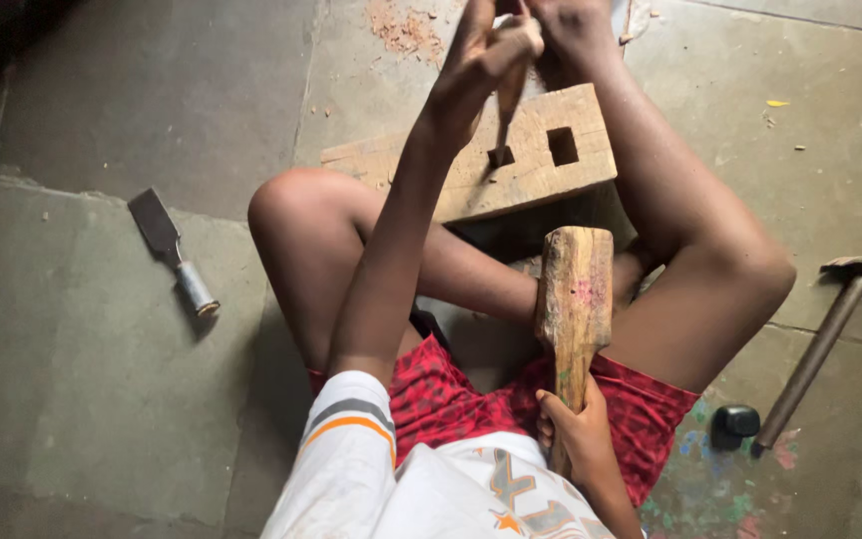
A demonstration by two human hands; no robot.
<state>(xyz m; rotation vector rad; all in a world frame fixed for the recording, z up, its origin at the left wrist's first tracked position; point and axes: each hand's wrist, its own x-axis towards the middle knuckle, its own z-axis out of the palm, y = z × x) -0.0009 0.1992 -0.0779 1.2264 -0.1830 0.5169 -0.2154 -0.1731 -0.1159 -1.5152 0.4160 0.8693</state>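
Gripping the chisel upright in the plank's left hole, the left hand sits far — the right hand, near, clasps the mallet, its head pointing up at the chisel.

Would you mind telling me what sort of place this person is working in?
Probably an informal woodworking spot on a stone floor: a mortised wooden block, sawdust, a spare chisel and a hammer lie around.
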